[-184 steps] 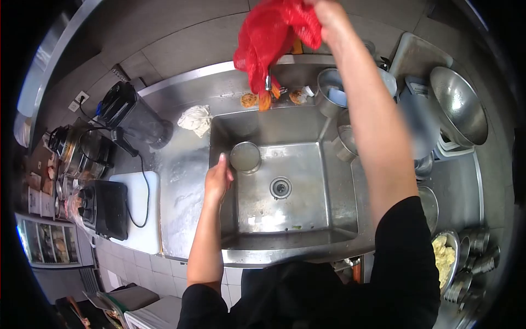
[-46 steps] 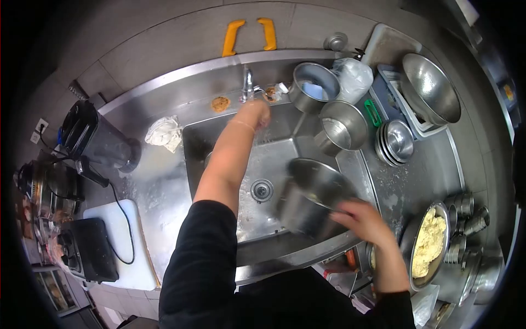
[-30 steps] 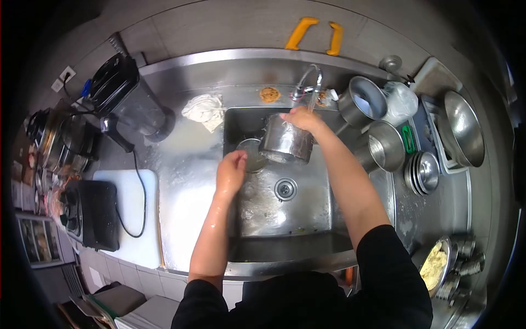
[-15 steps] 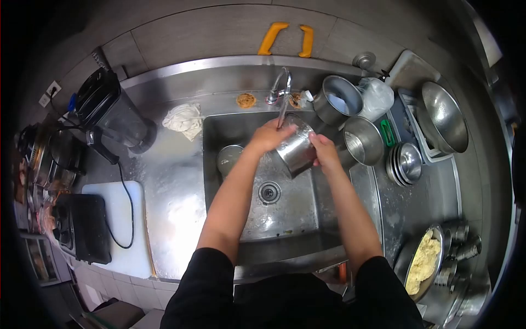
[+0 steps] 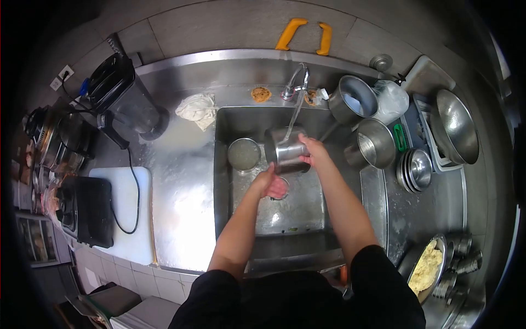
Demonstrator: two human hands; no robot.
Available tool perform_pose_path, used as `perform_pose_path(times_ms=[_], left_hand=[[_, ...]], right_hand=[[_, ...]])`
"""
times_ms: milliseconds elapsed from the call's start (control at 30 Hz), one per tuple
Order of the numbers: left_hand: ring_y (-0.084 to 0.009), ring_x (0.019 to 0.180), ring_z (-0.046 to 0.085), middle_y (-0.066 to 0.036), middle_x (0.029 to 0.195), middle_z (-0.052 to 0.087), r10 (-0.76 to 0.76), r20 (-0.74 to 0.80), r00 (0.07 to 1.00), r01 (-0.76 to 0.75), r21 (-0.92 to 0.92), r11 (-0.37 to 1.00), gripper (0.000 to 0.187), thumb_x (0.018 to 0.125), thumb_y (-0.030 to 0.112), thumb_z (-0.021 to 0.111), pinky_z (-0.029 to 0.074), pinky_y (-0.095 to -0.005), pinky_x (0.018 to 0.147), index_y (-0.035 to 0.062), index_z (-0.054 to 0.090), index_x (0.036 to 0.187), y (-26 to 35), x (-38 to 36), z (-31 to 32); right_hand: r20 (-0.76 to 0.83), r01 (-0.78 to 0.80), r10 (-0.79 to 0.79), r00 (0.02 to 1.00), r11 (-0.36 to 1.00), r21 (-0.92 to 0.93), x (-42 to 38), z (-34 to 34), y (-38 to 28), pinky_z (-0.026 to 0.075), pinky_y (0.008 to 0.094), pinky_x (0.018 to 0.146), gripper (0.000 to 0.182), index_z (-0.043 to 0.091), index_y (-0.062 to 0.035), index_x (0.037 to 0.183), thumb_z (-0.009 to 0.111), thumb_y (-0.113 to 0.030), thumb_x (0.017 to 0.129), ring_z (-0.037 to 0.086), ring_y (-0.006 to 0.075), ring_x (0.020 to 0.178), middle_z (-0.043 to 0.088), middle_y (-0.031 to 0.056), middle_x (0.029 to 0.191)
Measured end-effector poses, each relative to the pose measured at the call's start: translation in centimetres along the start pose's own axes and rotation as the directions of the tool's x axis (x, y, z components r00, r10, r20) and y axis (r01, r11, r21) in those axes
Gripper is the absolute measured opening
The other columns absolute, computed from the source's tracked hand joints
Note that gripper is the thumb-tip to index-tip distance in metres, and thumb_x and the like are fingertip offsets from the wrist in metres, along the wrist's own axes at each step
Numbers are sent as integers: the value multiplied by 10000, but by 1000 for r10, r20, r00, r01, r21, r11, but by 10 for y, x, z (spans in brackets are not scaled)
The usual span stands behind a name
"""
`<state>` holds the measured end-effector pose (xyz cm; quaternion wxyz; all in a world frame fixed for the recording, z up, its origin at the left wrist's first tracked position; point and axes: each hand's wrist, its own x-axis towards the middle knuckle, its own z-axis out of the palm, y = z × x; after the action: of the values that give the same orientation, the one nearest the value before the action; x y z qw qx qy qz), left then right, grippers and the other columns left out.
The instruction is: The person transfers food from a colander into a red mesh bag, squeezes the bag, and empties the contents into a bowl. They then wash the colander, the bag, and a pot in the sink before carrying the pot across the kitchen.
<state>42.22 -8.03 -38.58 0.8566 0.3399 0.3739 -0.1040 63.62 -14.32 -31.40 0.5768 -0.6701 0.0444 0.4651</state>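
A stainless steel pot [image 5: 282, 149] is tilted on its side over the sink [image 5: 296, 216], under a stream of water from the faucet [image 5: 298, 90]. At its right side my right hand [image 5: 313, 152] grips the wall, thumb on top. My left hand [image 5: 274, 185] is below the pot's lower left edge, palm turned up and fingers stretched out, with the thumb close to the metal. The sink drain is mostly hidden behind this hand. To the left, a round metal container [image 5: 244, 154] stands on the sink floor with liquid in it.
Right of the sink stand two more pots [image 5: 353, 101], stacked small bowls [image 5: 417, 170], a green-handled brush [image 5: 400, 138] and a large bowl [image 5: 455, 127]. A white cloth [image 5: 197, 109], a blender [image 5: 131, 104] and a cutting board [image 5: 131, 192] occupy the left counter.
My left hand has left the pot's upper left side and moved down below it, opening. The pot has turned in my right hand, and the view has shifted slightly.
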Motion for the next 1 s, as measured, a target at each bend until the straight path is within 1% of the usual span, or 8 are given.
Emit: perform_pose_path(times_ms=[100,133,167,367,533,600,933,1000], left_hand=[[-316,708,686,-164,707,682,362,-338,869,-93,607,789,726,973,622,347,542,-427,657,-6,677,818,-14,3,-45],[-282,694,690,-147,705,683,549,-327,769,-139,753,643,686,975,597,371,523,-415,644,13,680,793,-20,9,-69],[-199,585,585,-74,639,612,596,-353,721,-179,736,653,544,959,517,494,448,-356,552,41,639,738,-17,2,-83],[-158,684,626,-70,689,644,566,-446,693,-228,610,759,345,965,338,565,463,-321,621,35,660,831,3,-98,-53],[-95,756,570,6,872,602,685,-185,705,-498,559,663,172,942,76,604,454,-241,669,48,607,1112,-25,-108,-33],[-108,776,596,-6,870,623,669,-227,707,-484,535,693,192,935,43,600,476,-248,710,23,610,1126,-21,-130,-8],[-117,776,599,-63,900,660,743,-363,562,-362,700,615,159,955,145,631,481,-248,736,9,653,1034,-58,-194,7],[-265,837,668,-157,975,677,796,-375,475,-399,715,575,167,918,161,647,521,-346,743,31,676,1018,-60,-222,13]], right_hand=[[31,187,-192,981,886,-424,-6,27,7,545,438,693,463,621,-110,1154,706,-455,857,629,298,963,665,96,1086],[143,292,-284,948,599,-745,-13,28,7,527,448,782,460,630,-112,1174,708,-434,853,627,311,1014,669,105,1131],[284,354,-313,906,195,-915,-23,31,8,510,458,871,460,640,-115,1194,710,-413,850,626,325,1065,673,114,1176],[443,342,-570,692,-281,-897,-71,-13,45,464,436,858,255,664,-88,996,658,-313,877,621,320,973,689,102,954],[710,801,-507,488,-64,-596,-94,-19,38,466,447,808,280,615,-52,860,656,-327,885,604,350,926,635,152,861],[501,686,-510,699,284,-670,-100,-7,39,469,468,807,287,619,-43,864,668,-325,877,606,370,920,634,186,872],[429,562,-547,719,94,-822,-12,27,43,499,422,742,309,652,-50,943,694,-346,861,663,345,833,684,184,865],[446,570,-531,721,88,-817,-12,34,38,498,416,739,320,661,-49,964,702,-346,852,667,345,829,683,185,847]])
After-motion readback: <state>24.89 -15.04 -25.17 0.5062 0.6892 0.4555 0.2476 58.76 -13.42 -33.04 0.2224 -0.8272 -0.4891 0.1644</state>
